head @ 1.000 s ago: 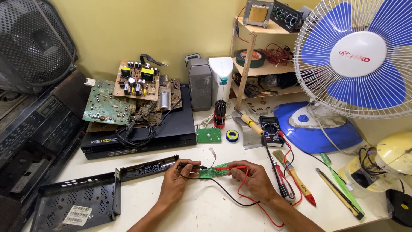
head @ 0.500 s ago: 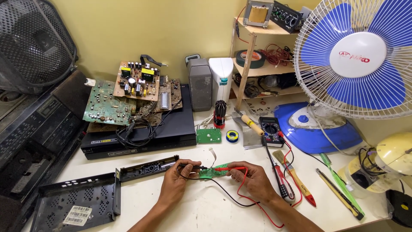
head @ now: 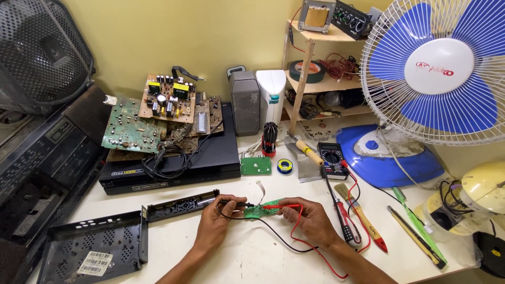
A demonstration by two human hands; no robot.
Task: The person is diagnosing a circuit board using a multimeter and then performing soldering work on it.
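Left hand (head: 214,225): fingers closed around the black probe (head: 236,203), tip resting on the left end of the small green board (head: 261,209).
Right hand (head: 310,221): fingers pinching the red probe (head: 281,206), tip laid on the same board from the right.
Green board: lying flat on the white table (head: 252,257), between the two hands, a white ribbon tail sticking up behind it.
Leads: the black wire (head: 279,239) and red wire (head: 310,247) loop over the table near the wrists and run right toward the meter (head: 331,158), which sits beside the blue fan base (head: 389,158).
Doing it well, as I judge: keep each tip on one solder point only, press lightly so the loose board does not slide, and keep the slack wires off the board.
Nearby: black front panel (head: 181,204) just left of the board; black player box (head: 179,163) behind, with old circuit boards (head: 158,113) piled on it; screwdrivers and a brush (head: 363,221) to the right.
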